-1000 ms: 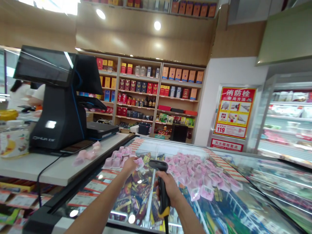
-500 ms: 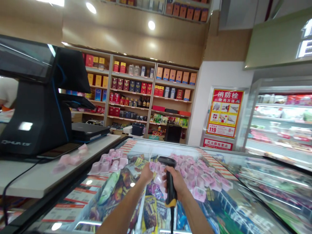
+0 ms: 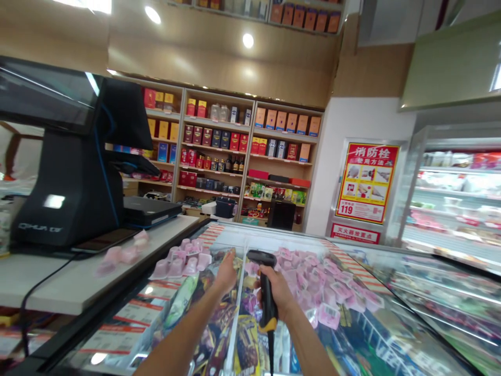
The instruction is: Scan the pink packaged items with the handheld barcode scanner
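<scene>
My right hand [image 3: 277, 290] is wrapped round the grip of a black and yellow barcode scanner [image 3: 267, 297], its head pointing away from me and its cable hanging down. To its left, my left hand [image 3: 227, 272] reaches forward over the glass top with fingers drawn together; what they hold, if anything, is hidden. Just beyond the scanner a pink labelled cup [image 3: 251, 268] shows in part. A large spread of pink cups with barcode labels [image 3: 329, 287] lies to the right. A smaller group of pink cups [image 3: 183, 258] sits left of my left hand.
Beneath the glass freezer top [image 3: 219, 232] are coloured packets [image 3: 209, 313]. On the left, a white counter [image 3: 50, 287] carries a black register [image 3: 70, 183] and several pink cups [image 3: 121, 255]. Boxed goods fill the shelves [image 3: 215, 149] behind.
My left hand has moved left, away from the scanner and the pink cup beside it, toward the smaller group. My right hand still grips the scanner; the view has shifted slightly.
</scene>
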`<action>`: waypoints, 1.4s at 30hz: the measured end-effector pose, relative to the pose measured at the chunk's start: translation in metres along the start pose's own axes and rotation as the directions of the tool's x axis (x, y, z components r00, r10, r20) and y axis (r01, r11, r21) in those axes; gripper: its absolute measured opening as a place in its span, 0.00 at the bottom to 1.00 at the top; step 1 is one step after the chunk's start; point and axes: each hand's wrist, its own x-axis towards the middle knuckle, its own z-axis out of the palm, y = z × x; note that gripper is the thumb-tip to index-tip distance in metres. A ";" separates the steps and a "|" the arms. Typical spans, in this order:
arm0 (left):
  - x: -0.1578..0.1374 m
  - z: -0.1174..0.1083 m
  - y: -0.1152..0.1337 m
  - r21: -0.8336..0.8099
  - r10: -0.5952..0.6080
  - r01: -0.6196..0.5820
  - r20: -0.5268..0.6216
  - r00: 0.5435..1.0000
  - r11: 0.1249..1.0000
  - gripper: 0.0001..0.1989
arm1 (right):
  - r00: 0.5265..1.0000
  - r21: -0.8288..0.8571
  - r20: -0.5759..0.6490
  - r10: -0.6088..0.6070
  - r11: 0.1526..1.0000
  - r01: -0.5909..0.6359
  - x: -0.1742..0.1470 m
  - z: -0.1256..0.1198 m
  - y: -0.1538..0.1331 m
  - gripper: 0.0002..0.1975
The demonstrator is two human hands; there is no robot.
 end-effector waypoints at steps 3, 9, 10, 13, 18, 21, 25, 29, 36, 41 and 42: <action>0.003 -0.038 -0.020 0.221 -0.016 0.052 -0.161 0.987 0.974 0.18 | 1.000 0.003 0.017 0.005 1.000 -0.005 0.001 0.009 0.000 0.15; 0.001 -0.059 -0.047 0.477 0.024 0.103 -0.252 0.968 0.873 0.20 | 0.999 0.017 0.029 0.043 0.999 -0.043 -0.001 0.011 0.004 0.14; 0.002 -0.057 -0.049 0.493 0.044 0.083 -0.242 0.969 0.866 0.18 | 0.999 0.013 0.023 0.045 0.999 -0.046 -0.002 0.010 0.005 0.14; 0.005 -0.051 -0.051 0.497 0.104 0.014 -0.210 0.972 0.868 0.14 | 0.998 0.006 0.011 0.055 0.998 -0.055 -0.004 0.008 0.006 0.15; 0.004 -0.050 -0.053 0.380 0.148 -0.070 -0.179 0.973 0.922 0.12 | 0.990 0.046 0.079 0.113 0.992 -0.117 -0.011 0.010 0.004 0.16; 0.000 -0.051 -0.054 0.268 0.120 -0.062 -0.208 0.971 0.961 0.17 | 0.985 0.088 0.128 0.119 0.988 -0.130 -0.016 0.014 0.003 0.16; -0.003 -0.049 -0.050 0.144 0.087 -0.055 -0.230 0.969 0.988 0.22 | 0.978 0.095 0.161 0.129 0.985 -0.146 -0.021 0.020 0.001 0.16; -0.006 -0.049 -0.042 0.083 0.079 -0.061 -0.236 0.968 0.995 0.24 | 0.978 0.100 0.172 0.119 0.985 -0.138 -0.024 0.024 -0.001 0.15; -0.013 -0.042 -0.035 0.102 0.034 -0.009 -0.239 0.970 0.995 0.17 | 0.990 0.082 0.111 0.085 0.992 -0.094 -0.022 0.015 -0.004 0.14; -0.012 -0.014 -0.022 0.152 -0.037 0.072 -0.224 0.974 0.986 0.08 | 0.999 0.071 0.016 0.037 0.997 -0.038 -0.016 -0.001 -0.008 0.15; -0.012 -0.007 -0.018 0.159 -0.049 0.085 -0.221 0.974 0.984 0.07 | 1.000 0.065 -0.003 0.028 0.998 -0.027 -0.015 -0.005 -0.009 0.15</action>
